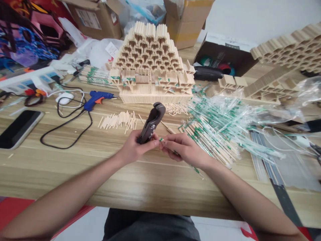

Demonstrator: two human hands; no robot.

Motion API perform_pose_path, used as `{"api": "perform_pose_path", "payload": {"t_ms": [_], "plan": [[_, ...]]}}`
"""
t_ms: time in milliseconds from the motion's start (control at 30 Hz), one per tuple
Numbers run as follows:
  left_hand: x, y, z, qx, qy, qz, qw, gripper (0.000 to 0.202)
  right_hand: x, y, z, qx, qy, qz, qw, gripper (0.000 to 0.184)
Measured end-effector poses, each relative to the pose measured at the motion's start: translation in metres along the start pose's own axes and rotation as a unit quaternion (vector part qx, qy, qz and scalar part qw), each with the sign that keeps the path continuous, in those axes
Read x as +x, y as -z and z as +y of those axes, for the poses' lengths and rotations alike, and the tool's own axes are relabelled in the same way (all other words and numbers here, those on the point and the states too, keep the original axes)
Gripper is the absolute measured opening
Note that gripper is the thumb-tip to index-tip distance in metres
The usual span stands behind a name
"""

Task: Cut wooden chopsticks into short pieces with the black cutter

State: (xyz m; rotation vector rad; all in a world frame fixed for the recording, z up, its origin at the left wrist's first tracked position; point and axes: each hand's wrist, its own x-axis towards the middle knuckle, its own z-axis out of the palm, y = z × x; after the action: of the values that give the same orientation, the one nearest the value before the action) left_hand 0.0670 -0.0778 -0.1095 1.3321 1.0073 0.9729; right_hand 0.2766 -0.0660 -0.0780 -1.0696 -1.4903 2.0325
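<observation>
L hand: [130, 148] closed round a dark plier-type hand tool [151, 123], fingers wrapped on the grip, head of tool pointing up & away. Exact type unclear, jaws hidden from this angle.

R hand: [186, 150] narrow pinch, fingertips [165, 142] on a green-marked wooden stick [162, 139], held just beside the tool, nearly touching L hand. Can't tell if the stick is in the tool's mouth.

Stick handling: looks light, stiff, thin; prob. snaps if bent. Best held close to the working end w/ fingertips. Green-printed wrap may slip.

Tool handling: looks solid, prob. heaviest thing in hands. Best held by the full grip in the palm.

Arms: both come in from the near edge, forearms angled inward, wrists low, hands meeting above the counter [52, 174].

Nearby R: loose heap of wrapped sticks [210, 140] in clear plastic [273, 112], close to R hand.

Nearby L/ahead: short cut stick bits [117, 121] on counter, blue hot glue gun [99, 100] further left, its black cord [65, 140] looping near a smartphone [18, 129].

Ahead: tall stepped stick model [150, 63] on a stick base, well past the hands; 2nd stick structure [288, 57] far R.
</observation>
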Motion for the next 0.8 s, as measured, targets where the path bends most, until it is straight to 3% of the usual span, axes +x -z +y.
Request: {"api": "perform_pose_path", "payload": {"t_ms": [233,567,800], "plan": [[-0.0020,0.0013,-0.0001,-0.062,0.074,-0.009,0.995,0.022,-0.0010,0.0002,-0.0024,0.062,-0.026,-0.016,0.998,0.032],[-0.0018,0.0004,0.0013,-0.047,0.067,-0.008,0.997,0.024,-0.0004,-0.0011,0.0015,0.059,-0.010,0.001,0.998,0.031],[-0.0007,-0.0019,0.0021,-0.040,0.049,-0.006,0.998,0.022,-0.0013,-0.0024,0.0023,0.004,-0.002,0.013,1.000,0.035]]}}
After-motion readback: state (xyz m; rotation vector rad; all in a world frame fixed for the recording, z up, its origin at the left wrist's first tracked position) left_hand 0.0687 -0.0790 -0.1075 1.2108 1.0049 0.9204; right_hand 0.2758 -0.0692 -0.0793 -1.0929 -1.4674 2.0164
